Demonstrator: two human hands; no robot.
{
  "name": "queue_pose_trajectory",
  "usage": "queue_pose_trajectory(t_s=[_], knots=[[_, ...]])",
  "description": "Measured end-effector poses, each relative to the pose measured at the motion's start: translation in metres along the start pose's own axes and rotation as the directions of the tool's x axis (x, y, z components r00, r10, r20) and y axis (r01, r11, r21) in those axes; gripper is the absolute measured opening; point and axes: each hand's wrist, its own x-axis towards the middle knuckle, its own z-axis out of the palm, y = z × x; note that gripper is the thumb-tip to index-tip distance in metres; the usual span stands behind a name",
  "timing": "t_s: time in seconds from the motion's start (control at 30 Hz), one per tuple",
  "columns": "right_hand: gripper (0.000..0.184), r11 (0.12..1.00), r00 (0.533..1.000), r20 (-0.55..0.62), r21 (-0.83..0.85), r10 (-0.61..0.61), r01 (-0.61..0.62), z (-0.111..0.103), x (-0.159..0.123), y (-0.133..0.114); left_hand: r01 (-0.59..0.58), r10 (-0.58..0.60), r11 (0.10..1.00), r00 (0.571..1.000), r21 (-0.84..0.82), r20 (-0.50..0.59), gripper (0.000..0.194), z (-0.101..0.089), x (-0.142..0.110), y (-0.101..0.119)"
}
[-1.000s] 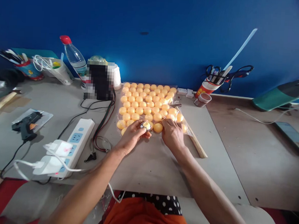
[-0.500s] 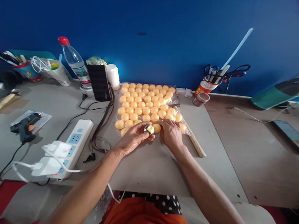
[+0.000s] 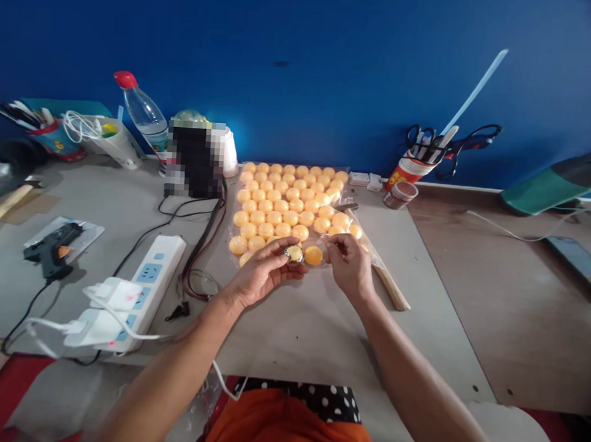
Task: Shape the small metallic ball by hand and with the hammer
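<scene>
My left hand point(image 3: 267, 272) is closed by thumb and fingers around a small round piece point(image 3: 294, 253) with a shiny dark-and-silver rim and a cream-coloured middle. To its right, my right hand point(image 3: 350, 268) has thumb and forefinger pinched together at the edge of a clear plastic bag point(image 3: 323, 243). Between the two hands lies a single orange ball point(image 3: 313, 255), apart from the rows behind it. Many more orange balls point(image 3: 290, 217), like table tennis balls, sit in rows under the clear plastic. My hands hide some of the nearest ones.
A wooden stick point(image 3: 389, 287) lies beside the balls. Leftward are a power strip point(image 3: 155, 272) with plugged-in chargers, loose cables and a black glue gun point(image 3: 56, 250). A bottle point(image 3: 149, 119) and white cup point(image 3: 224, 150) stand behind; a cup of pens and scissors point(image 3: 412, 165) is at right.
My right hand has drawn back slightly right from the single ball, pulling plastic and exposing more of the ball. The piece in my left hand has tilted slightly.
</scene>
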Motion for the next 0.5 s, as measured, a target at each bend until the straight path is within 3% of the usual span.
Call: queue_pose_trajectory(t_s=[0.3,0.5], knots=[[0.017,0.958,0.996,0.065,0.278,0.056,-0.072,0.0012,-0.0002,0.0010,-0.035,0.034,0.998,0.999,0.052,0.026,0.045,-0.0059,-0.0001,-0.0017],[0.013,0.946,0.996,0.075,0.315,0.053,-0.074,0.0006,-0.0018,-0.0021,-0.056,0.055,0.997,0.998,0.049,0.020,0.052,-0.0048,-0.0018,-0.0017]])
